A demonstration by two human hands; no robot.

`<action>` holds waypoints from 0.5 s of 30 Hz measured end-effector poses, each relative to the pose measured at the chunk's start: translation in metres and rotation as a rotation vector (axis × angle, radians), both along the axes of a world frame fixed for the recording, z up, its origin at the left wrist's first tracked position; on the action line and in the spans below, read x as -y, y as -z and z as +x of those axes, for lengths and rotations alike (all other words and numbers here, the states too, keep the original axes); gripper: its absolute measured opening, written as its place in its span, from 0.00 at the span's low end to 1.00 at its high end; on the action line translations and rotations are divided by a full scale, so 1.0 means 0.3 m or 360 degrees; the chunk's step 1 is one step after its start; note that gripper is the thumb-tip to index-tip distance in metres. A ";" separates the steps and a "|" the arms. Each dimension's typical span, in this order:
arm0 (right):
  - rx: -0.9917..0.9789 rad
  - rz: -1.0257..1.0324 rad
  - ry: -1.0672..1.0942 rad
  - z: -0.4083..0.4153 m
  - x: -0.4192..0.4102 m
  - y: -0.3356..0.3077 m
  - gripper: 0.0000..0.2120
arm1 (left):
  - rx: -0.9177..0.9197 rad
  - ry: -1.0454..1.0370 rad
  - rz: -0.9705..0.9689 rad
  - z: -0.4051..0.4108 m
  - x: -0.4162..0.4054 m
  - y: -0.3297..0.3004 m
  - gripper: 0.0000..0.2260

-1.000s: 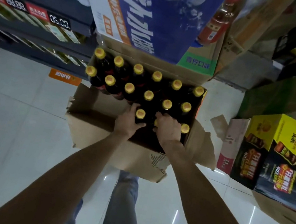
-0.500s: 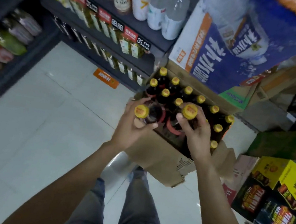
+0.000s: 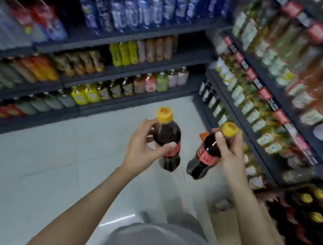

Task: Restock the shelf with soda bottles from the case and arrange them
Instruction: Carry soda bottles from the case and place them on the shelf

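You have one soda bottle in each hand, so a single trip fills two slots. Your left hand [image 3: 142, 146] wraps its fingers [image 3: 170, 146] around the shoulder and label of the left bottle [image 3: 167, 140]. Your right hand [image 3: 230, 152] clamps the right bottle [image 3: 207, 150] at the neck, just under its yellow cap [image 3: 229, 129]. Both hang over the floor [image 3: 45, 157], clear of the shelves [image 3: 134, 71], bottoms down, probably so they can be set upright. The case [image 3: 314, 218] sits low at your right, with more yellow-capped bottles showing in it.
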State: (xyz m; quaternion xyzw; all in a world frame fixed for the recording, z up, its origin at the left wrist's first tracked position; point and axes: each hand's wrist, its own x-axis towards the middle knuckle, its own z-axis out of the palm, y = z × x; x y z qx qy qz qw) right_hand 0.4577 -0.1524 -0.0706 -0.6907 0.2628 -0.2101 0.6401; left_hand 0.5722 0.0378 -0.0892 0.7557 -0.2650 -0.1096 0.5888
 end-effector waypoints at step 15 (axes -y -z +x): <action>0.0547 -0.0013 -0.0949 1.457 -0.749 -0.236 0.08 | 0.0622 -0.1245 0.0229 1.079 -0.891 -0.257 0.30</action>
